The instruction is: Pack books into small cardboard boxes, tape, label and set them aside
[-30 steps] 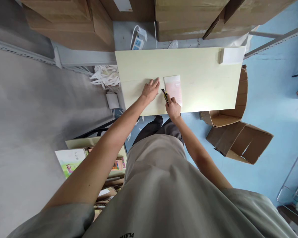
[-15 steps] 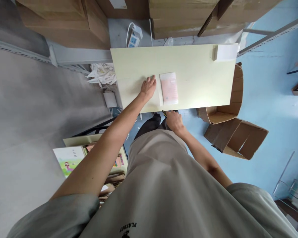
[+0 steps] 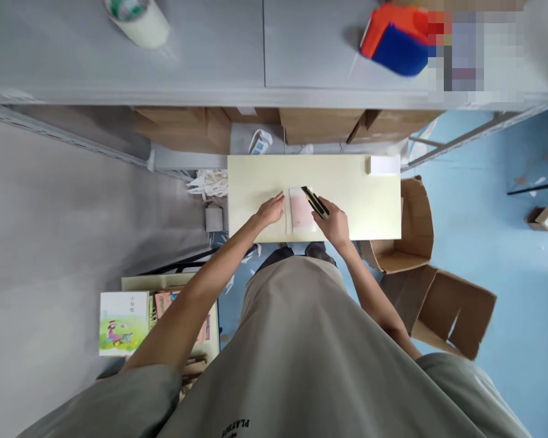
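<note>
My right hand point(image 3: 336, 224) is closed around a black and yellow utility knife point(image 3: 316, 203), held above a pink and white booklet point(image 3: 300, 213). The knife's tip points toward the booklet's far edge; whether it touches cannot be made out. My left hand point(image 3: 272, 209) lies flat with its fingers stretched out, just left of the booklet. Under that hand is the pale yellow tabletop point(image 3: 250, 176), where a thin pale strip or sheet edge point(image 3: 288, 213) shows between hand and booklet.
A white box point(image 3: 384, 165) stands at the table's far right corner. Above runs a grey shelf point(image 3: 219, 61) with a tape roll point(image 3: 141, 24). Open cardboard boxes point(image 3: 460, 310) lie at right. Books point(image 3: 124, 325) are stacked at lower left, and paper scraps point(image 3: 210, 182) lie left of the table.
My right hand has raised the utility knife from below the table's near edge to over the booklet. My left hand stays beside the booklet. The camera view has tilted up, showing the shelf.
</note>
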{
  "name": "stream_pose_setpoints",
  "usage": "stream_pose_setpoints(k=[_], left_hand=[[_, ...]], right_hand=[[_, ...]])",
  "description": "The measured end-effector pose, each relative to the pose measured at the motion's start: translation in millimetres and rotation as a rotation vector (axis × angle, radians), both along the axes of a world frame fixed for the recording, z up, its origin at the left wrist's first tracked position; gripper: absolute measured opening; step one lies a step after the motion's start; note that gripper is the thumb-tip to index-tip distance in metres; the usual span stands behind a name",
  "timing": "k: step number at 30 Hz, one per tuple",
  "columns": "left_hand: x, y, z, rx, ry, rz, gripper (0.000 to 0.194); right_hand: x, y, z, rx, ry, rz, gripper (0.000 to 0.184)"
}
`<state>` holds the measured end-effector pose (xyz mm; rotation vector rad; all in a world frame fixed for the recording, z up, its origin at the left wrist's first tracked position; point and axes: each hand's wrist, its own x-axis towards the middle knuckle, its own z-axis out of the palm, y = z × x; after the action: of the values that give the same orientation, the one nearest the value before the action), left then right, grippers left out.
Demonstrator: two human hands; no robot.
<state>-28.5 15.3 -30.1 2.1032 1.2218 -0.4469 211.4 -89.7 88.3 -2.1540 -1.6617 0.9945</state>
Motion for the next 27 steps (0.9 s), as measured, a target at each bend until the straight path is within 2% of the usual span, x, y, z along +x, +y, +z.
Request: stream_pose_setpoints(k=[5,8,12,15,17,20,22,24,25,27], left_hand=[[7.6,31.8,62.7,0.124,-0.117,0.080,0.078],[18.0,57.5,109.3,0.280,-0.267,0.156,0.080],[32.8,89.9,167.7,0.470,-0.487,0.228,0.081],[42.5,104.1,198.2,0.542,-0.579,0.245,0.081],[47.7,106.9,209.1,0.568,-0.606,0.255,0.081],[51.7,103.5,207.6,0.576,-0.611,0.289,0.080],[50.3,98.0,191.9,0.566,-0.595,0.340,0.079],[45.2,89.2,163.6,0.530,-0.548,0.422,0.076],[41.5,82.4,145.4,0.495,-0.506,0.474,0.074],[33.6,62.3,103.9,0.383,-0.382,0.580,0.067]], right_hand=[[33.5,80.7,12.3,0.488,0.185,-0.102,0.061],[40.0,147.5,32.7,0.701,0.214,-0.034,0.049],[39.6,248.8,54.9,0.849,0.178,0.153,0.035],[37.3,313.9,50.0,0.898,0.138,0.221,0.038],[35.7,345.1,38.9,0.888,0.128,0.233,0.038],[33.6,373.3,25.8,0.855,0.140,0.242,0.057],[33.3,380.5,26.3,0.820,0.159,0.229,0.070],[34.3,377.4,32.7,0.774,0.148,0.173,0.056],[35.2,371.2,36.0,0.768,0.132,0.141,0.045],[37.8,348.3,36.2,0.824,0.110,0.123,0.036]])
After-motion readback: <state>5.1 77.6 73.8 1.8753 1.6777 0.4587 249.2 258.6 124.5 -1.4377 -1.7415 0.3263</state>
